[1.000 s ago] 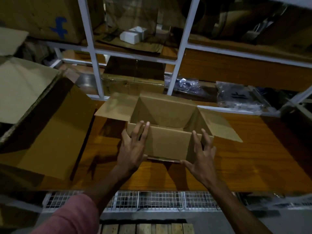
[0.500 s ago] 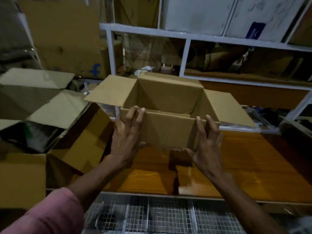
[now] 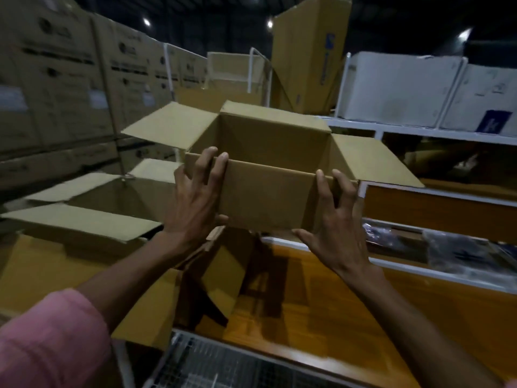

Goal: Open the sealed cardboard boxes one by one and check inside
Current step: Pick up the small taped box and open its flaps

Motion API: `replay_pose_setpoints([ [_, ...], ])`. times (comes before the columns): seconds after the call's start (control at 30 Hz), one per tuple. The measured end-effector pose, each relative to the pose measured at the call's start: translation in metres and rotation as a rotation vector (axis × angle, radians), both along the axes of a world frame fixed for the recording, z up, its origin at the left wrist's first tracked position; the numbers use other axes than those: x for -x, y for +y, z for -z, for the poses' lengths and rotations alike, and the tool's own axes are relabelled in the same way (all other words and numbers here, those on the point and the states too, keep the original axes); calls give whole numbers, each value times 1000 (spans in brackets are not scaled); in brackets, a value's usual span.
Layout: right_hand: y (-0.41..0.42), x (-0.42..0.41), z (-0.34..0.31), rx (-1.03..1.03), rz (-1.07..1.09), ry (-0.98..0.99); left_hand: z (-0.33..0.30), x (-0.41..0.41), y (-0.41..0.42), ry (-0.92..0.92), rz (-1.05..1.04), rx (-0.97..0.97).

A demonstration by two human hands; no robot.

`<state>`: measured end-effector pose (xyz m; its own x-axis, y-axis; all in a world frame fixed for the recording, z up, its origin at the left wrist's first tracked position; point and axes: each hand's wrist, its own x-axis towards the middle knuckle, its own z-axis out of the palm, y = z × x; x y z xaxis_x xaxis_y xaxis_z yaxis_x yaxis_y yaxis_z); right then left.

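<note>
A small brown cardboard box (image 3: 268, 191) is held up in the air in front of me, its flaps spread open to the left, right and back. What I can see of its inside looks bare. My left hand (image 3: 195, 200) grips the near left corner, fingers over the rim. My right hand (image 3: 333, 222) grips the near right corner, thumb under the bottom edge. The box hangs well above the wooden shelf (image 3: 321, 312).
A larger open cardboard box (image 3: 70, 247) sits low at the left. Stacked printed cartons (image 3: 64, 79) fill the left background, and a tall carton (image 3: 307, 51) leans behind. White boxes (image 3: 402, 88) top the white metal rack (image 3: 419, 133) at right. Wire mesh (image 3: 209, 365) lies below.
Both hands have lifted the open box off the wooden shelf and carried it up and leftward. My view has risen from the shelf to the stacked cartons.
</note>
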<state>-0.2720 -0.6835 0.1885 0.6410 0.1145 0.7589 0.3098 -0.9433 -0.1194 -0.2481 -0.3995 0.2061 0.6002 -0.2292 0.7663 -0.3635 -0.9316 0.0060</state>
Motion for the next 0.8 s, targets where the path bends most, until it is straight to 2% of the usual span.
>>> replay_pose_setpoints([
  [0.23, 152, -56, -7, 29, -80, -1, -4, -42, 155, 15, -123, -17],
  [0.47, 312, -124, -3, -32, -122, 30, -4, -107, 318, 62, -184, -44],
  [0.63, 381, -157, 0, 87, 19, 159, 7, -145, 374, 141, -165, 19],
  [0.8, 407, -181, 12, 162, 77, 134, 21, -171, 399, 198, -147, 45],
])
